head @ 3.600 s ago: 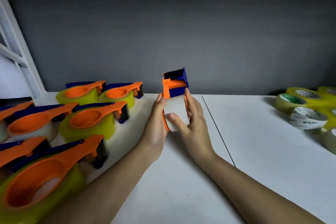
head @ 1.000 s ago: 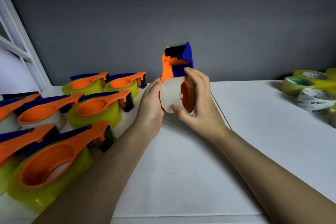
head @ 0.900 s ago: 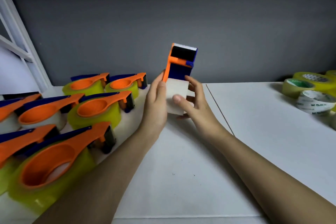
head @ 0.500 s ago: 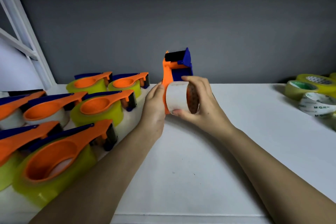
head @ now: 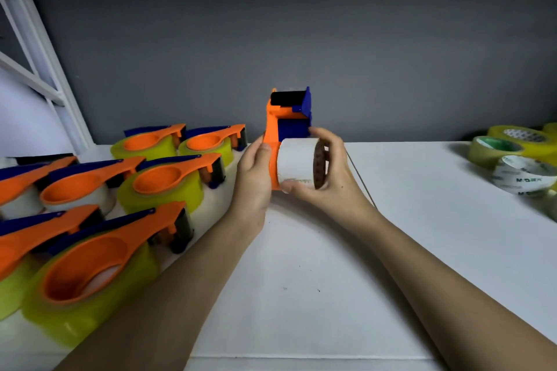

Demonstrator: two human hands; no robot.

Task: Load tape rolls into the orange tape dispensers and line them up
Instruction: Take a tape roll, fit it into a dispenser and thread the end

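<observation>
Here, the dispenser (head: pixel 275 132) is held above the white table (head: pixel 301 280), its blue cutter head pointing up toward the grey wall (head: pixel 301 24). A white tape roll (head: pixel 297 163) sits against the right side of the dispenser's orange body, with its brown core facing right.

The left hand (head: pixel 253 173) is on the left side of the dispenser. Its fingers lie nearly straight along the orange body, and the thumb rests on the body's near edge. The hand presses against the dispenser rather than wrapping it.

The right hand (head: pixel 328 178) grips the roll. The thumb lies under the roll's near lower edge, and the curled fingers reach over the top and around the open core side.

Left of the held dispenser, 7 loaded dispensers (head: pixel 168 178) lie flat on the table in rows, handles pointing toward it. Most carry yellow tape; 2 at the left edge carry white tape. The nearest yellow one (head: pixel 90 280) lies at the lower left.

Well to the right of the held dispenser, loose tape rolls (head: pixel 494 149) lie grouped at the far right of the table, yellow ones and 1 white printed roll (head: pixel 523 178).

A white frame (head: pixel 39 48) leans at the far left, behind the rows.
</observation>
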